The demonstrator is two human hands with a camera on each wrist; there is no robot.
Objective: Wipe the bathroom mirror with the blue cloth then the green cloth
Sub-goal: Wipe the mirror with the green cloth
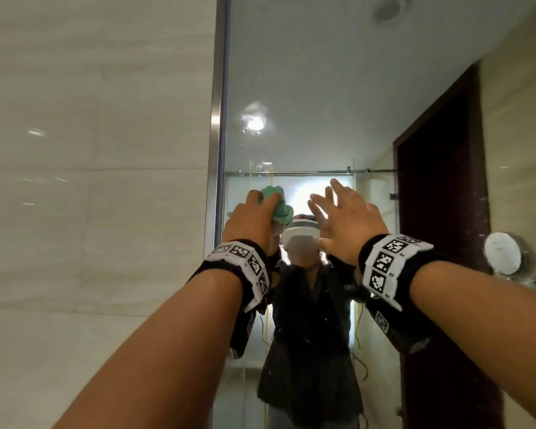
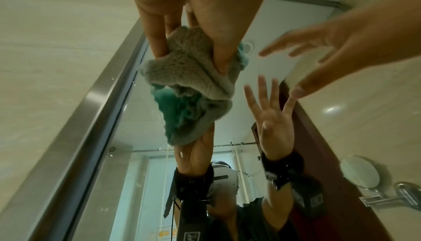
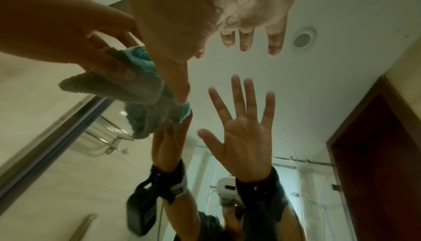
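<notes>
Pale bathroom tile point(image 1: 99, 144) on the left, a steel-framed mirror point(image 1: 307, 88) dead ahead, and both arms are up in front of the glass. Green cloth point(image 1: 61, 203) is bunched up in the left hand point(image 1: 249, 221), fingers curled round it, wadded fabric poking out past the fingertips toward the glass near the mirror's left edge. From the left wrist view the cloth point(image 2: 189, 75) is pinched between thumb and fingers point(image 2: 157, 34), its folds meeting their own reflection, so it looks pressed right up to the mirror. The right wrist view catches the same bundle point(image 3: 136, 84) off to the left, thumb of the left hand point(image 3: 68, 34) clamped over it.

Beside it, the right hand point(image 1: 347, 221) is spread wide, fingers straight and fanned, holding nothing, palm facing the glass just right of the cloth. Its fingertips point(image 3: 246, 41) hang close to their reflection; whether they touch the glass is hard to call. Marker-printed wristbands point(image 1: 384, 267) wrap both wrists. A dark red door point(image 1: 440, 212) shows reflected at right, and a round wall mirror point(image 1: 503, 253) sits beyond it.
</notes>
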